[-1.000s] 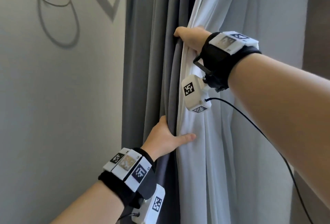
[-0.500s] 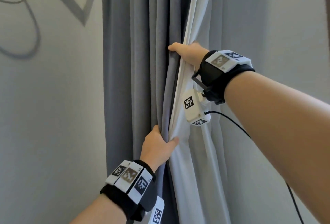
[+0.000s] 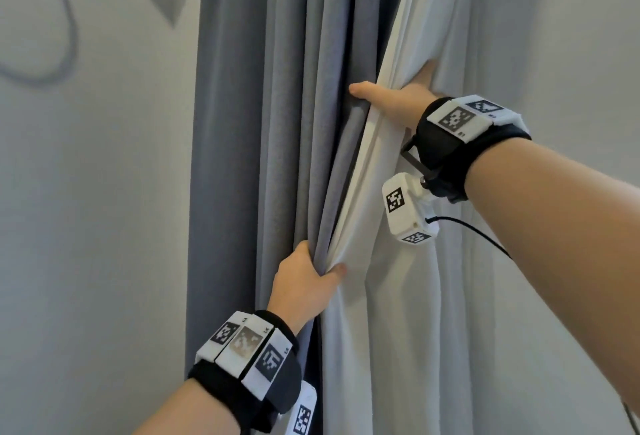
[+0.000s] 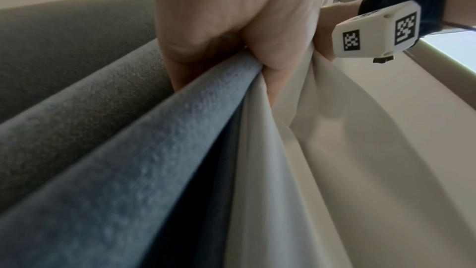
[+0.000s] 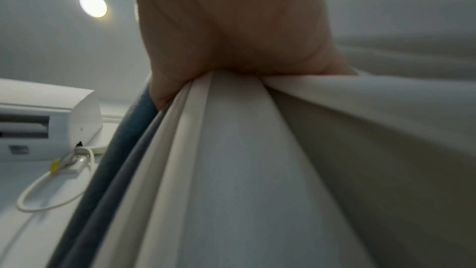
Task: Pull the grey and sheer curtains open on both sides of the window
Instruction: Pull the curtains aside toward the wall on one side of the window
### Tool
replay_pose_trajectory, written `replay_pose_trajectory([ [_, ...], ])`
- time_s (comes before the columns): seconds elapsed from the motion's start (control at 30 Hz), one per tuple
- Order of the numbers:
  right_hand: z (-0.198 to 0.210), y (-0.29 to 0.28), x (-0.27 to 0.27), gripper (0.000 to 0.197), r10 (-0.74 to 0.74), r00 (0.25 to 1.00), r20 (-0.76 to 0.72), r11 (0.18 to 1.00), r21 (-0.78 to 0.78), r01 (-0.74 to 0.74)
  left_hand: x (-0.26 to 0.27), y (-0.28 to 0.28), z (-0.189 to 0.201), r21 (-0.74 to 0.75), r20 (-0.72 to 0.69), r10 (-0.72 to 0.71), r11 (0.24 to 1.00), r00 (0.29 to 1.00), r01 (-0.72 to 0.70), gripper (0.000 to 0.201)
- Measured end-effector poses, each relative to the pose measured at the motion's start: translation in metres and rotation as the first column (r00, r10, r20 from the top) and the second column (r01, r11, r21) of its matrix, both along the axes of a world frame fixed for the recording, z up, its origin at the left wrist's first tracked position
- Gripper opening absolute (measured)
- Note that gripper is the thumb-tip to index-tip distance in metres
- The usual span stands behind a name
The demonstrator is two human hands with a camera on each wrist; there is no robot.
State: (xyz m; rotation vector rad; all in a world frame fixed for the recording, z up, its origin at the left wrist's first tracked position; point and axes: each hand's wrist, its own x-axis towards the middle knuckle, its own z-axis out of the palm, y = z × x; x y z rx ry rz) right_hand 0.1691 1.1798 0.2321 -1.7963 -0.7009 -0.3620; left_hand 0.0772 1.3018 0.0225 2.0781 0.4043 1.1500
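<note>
Grey curtain (image 3: 277,123) and sheer curtain (image 3: 415,296): both hands' grips bunch them; right wrist view alone shows air conditioner (image 5: 46,117).

Grey curtain (image 3: 277,123); white sheer curtain (image 3: 433,296).

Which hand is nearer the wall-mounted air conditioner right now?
Right. The right hand grips the sheer curtain higher up, the air conditioner showing beside it; the left hand grips both curtains lower.

Pale wall (image 3: 97,192) bears grey painted lines; a round ceiling light (image 5: 93,4) glows above a white air conditioner (image 5: 46,117).
</note>
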Motion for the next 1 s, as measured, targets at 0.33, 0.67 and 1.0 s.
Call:
replay_pose_trajectory([
  [0.33,0.001,0.057,-0.006,0.125,0.275,0.959,0.061,0.959,0.046,-0.278,-0.004,0.055,0.005,-0.018,0.015,0.042,0.999,0.999,-0.042,0.029],
  [0.67,0.01,0.118,-0.015,0.133,0.275,0.957,0.095,0.946,0.149,-0.287,-0.006,0.125,0.013,-0.04,-0.025,-0.024,0.999,0.999,0.023,0.035],
  [1.0,0.027,0.142,-0.017,0.131,0.12,0.985,0.12,0.973,0.185,-0.141,0.006,0.153,0.013,0.076,-0.016,-0.216,0.973,0.976,0.217,0.035],
])
